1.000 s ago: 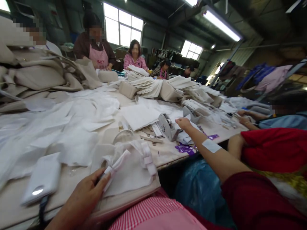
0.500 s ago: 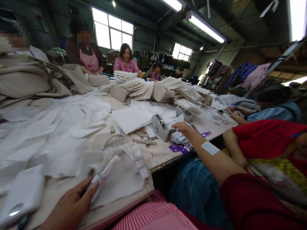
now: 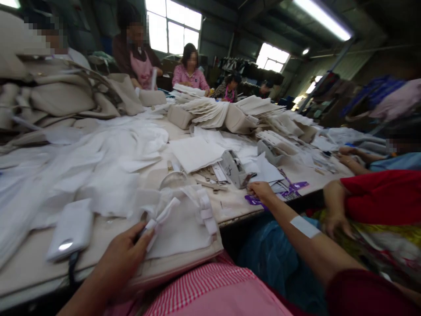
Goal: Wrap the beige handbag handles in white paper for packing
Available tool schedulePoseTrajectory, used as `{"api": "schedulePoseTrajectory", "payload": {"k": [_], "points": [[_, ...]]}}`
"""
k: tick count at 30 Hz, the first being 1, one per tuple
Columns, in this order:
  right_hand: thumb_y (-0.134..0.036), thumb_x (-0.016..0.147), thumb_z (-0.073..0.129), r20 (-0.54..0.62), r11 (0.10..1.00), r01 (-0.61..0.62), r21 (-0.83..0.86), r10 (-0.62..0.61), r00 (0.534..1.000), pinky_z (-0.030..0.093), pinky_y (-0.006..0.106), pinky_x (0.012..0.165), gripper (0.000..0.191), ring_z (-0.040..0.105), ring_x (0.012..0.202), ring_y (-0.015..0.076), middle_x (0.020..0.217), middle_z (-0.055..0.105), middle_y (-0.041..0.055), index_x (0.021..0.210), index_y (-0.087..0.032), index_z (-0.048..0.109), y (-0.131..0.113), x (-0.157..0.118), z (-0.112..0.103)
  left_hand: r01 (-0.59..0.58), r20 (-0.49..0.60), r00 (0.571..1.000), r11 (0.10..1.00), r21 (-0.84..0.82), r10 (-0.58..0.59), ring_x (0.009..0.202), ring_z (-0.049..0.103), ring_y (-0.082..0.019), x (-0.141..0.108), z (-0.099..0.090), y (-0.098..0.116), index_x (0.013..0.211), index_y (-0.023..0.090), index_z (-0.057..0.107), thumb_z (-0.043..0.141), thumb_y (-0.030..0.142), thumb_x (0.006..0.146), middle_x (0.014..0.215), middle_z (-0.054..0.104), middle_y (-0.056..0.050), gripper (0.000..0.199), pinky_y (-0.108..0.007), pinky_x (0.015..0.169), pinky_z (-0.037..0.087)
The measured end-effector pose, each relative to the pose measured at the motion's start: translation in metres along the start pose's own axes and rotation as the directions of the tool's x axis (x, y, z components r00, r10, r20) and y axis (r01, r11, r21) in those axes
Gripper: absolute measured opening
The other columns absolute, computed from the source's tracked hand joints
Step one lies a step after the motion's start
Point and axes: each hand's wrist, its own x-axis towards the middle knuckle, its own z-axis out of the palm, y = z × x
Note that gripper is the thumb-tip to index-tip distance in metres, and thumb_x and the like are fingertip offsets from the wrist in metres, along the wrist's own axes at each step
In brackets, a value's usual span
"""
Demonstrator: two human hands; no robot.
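Observation:
My left hand (image 3: 126, 252) is closed, thumb and fingers pinching a narrow white strip (image 3: 166, 210) on a beige-edged fabric piece. That fabric piece (image 3: 184, 237) lies at the table's front edge, white backing up, with more white strips at its right corner. Reaching forward, my right hand (image 3: 259, 192) has its fingers closed just in front of a grey tape dispenser (image 3: 234, 169). Whatever its fingertips hold is too small to make out. Purple scraps (image 3: 255, 201) lie beside that hand. A white patch (image 3: 304, 226) is stuck to my right forearm.
A white power bank (image 3: 72, 228) with a dark cable lies front left. White sheets (image 3: 112, 166) spread over the left. Fanned white and beige stacks (image 3: 210, 109) stand behind, beige pieces (image 3: 62, 96) back left. Co-workers sit around the table; a person in red (image 3: 378, 197) is close on my right.
My right hand has come down and back from beside the dispenser to its front, and its fingers have closed. My left hand keeps its pinch. The camera view has shifted.

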Motion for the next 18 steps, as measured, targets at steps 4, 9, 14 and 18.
{"api": "schedulePoseTrajectory", "payload": {"k": [4,9,14,18], "points": [[-0.036,0.074,0.073,0.222,0.954,0.155,0.255,-0.214,0.951,0.034,0.021,0.043,0.022,0.046,0.05,0.0075,0.065,0.062,0.0012,0.077,-0.015,0.067,-0.032,-0.06,0.027,-0.073,-0.001,0.997,0.997,-0.011,0.073,0.093,0.067,-0.024,-0.009,0.0,0.012,0.105,0.02,0.068,0.044,0.046,0.09,0.098,0.074,-0.004,0.039,-0.028,0.079,0.048],[-0.04,0.071,0.075,0.633,0.933,0.146,0.329,-0.333,0.699,0.036,0.022,0.046,0.025,0.046,0.047,0.0077,0.058,0.063,0.0014,0.067,-0.016,0.07,-0.078,-0.167,0.108,-0.089,-0.065,0.993,0.989,0.12,0.097,0.078,0.064,-0.021,-0.017,0.002,0.019,0.096,0.019,0.065,0.042,0.038,0.093,0.084,0.071,-0.007,0.03,-0.029,0.069,0.042],[-0.041,0.071,0.072,0.723,0.954,0.055,0.296,-0.261,0.639,0.033,0.021,0.042,0.029,0.045,0.043,0.0063,0.055,0.062,0.0006,0.06,-0.015,0.066,-0.082,-0.208,0.176,-0.058,-0.126,0.987,0.946,0.32,0.103,0.078,0.064,-0.022,-0.027,0.003,0.027,0.091,0.019,0.062,0.042,0.034,0.093,0.085,0.07,-0.009,0.025,-0.03,0.066,0.04],[-0.04,0.069,0.074,0.676,0.966,0.021,0.258,-0.196,0.711,0.031,0.02,0.039,0.03,0.046,0.04,0.0061,0.053,0.061,0.0005,0.058,-0.014,0.064,-0.078,-0.205,0.188,-0.034,-0.176,0.977,0.901,0.433,0.122,0.081,0.065,-0.025,-0.031,0.006,0.03,0.094,0.017,0.06,0.04,0.035,0.094,0.086,0.068,-0.011,0.027,-0.032,0.065,0.043]]}}
